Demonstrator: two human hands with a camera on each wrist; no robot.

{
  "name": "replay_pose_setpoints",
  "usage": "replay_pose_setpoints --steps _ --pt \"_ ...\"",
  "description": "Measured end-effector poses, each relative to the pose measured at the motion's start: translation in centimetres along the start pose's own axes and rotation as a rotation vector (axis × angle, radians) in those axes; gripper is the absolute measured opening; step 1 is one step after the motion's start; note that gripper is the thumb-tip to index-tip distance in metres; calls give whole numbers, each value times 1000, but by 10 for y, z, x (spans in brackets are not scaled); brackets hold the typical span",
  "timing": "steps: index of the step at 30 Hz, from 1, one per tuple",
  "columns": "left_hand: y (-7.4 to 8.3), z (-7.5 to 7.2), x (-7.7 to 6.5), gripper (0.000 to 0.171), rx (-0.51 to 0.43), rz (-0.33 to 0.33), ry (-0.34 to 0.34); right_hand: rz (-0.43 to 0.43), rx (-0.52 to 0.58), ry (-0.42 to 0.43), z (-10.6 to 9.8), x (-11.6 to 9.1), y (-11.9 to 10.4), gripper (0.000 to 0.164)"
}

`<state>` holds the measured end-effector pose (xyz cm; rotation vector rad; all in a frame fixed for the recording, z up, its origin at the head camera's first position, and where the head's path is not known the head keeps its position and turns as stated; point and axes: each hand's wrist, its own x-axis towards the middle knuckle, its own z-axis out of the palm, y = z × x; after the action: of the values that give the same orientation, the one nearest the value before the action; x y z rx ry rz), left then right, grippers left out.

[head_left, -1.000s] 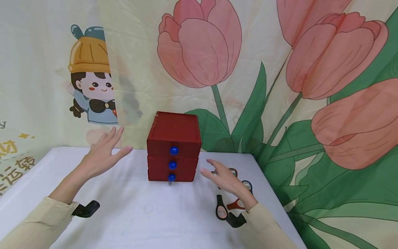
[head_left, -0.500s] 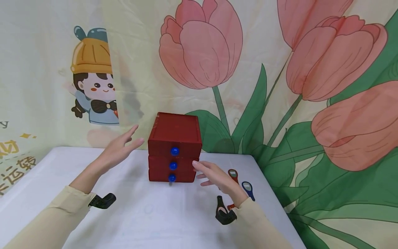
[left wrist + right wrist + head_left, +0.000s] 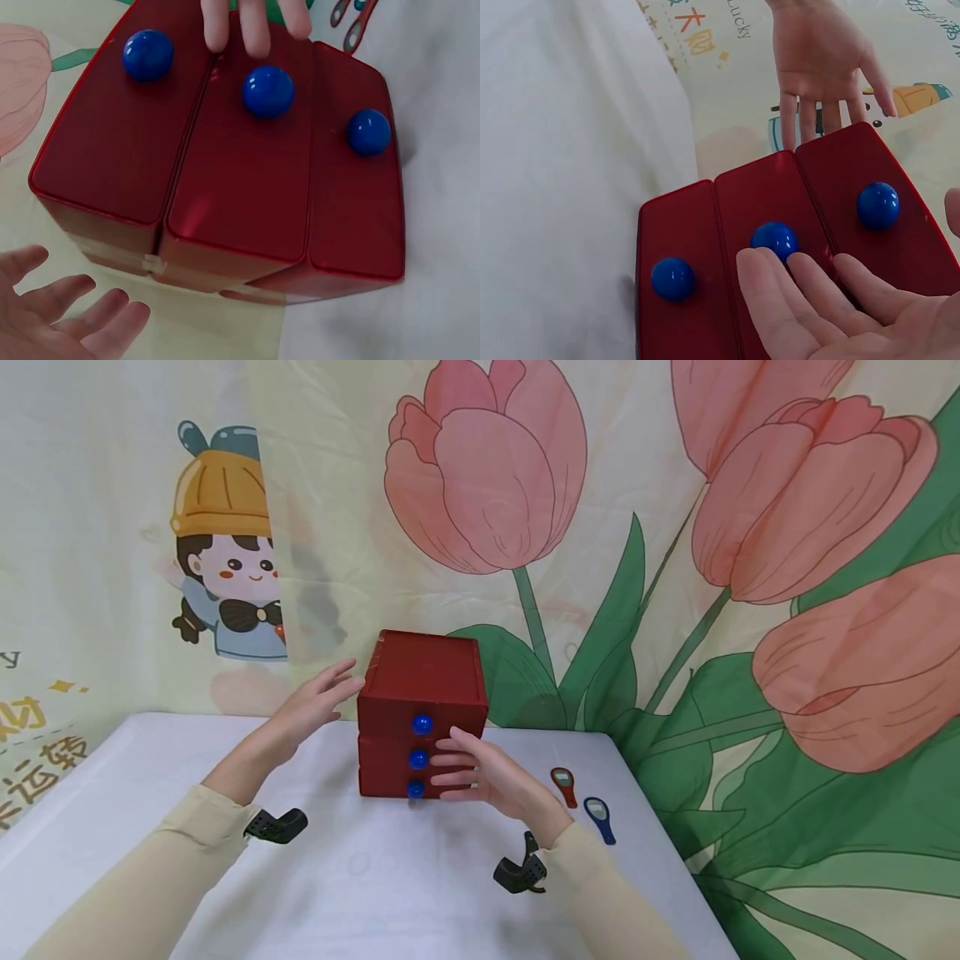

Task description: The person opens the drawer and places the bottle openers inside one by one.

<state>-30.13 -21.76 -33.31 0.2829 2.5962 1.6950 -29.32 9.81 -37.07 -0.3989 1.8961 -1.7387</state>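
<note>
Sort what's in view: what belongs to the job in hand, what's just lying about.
Likely in the job:
red three-drawer box
left hand
right hand

Apparently just lying about:
red loop-headed item
blue loop-headed item
black item, mostly hidden

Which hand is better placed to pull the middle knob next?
Probably the right hand: it's in front of the box, near the middle knob; the left hand is beside the box.

Right hand (image 3: 866, 328) hovers before red drawers (image 3: 776, 196), left hand (image 3: 821, 67) beyond.

Drawer box (image 3: 412, 693) on table (image 3: 420, 877), cloth backdrop (image 3: 480, 485) behind; handled items (image 3: 567, 792) lying right of box
</note>
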Motion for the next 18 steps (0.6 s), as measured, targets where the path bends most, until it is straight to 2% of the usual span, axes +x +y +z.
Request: replay_pose_setpoints --steps 10,18 --pt "3 7 12 81 -155 -24 -12 29 215 -43 8 12 -1 73" --pt "5 13 19 80 -206 -43 -12 56 341 -45 13 17 -3 73"
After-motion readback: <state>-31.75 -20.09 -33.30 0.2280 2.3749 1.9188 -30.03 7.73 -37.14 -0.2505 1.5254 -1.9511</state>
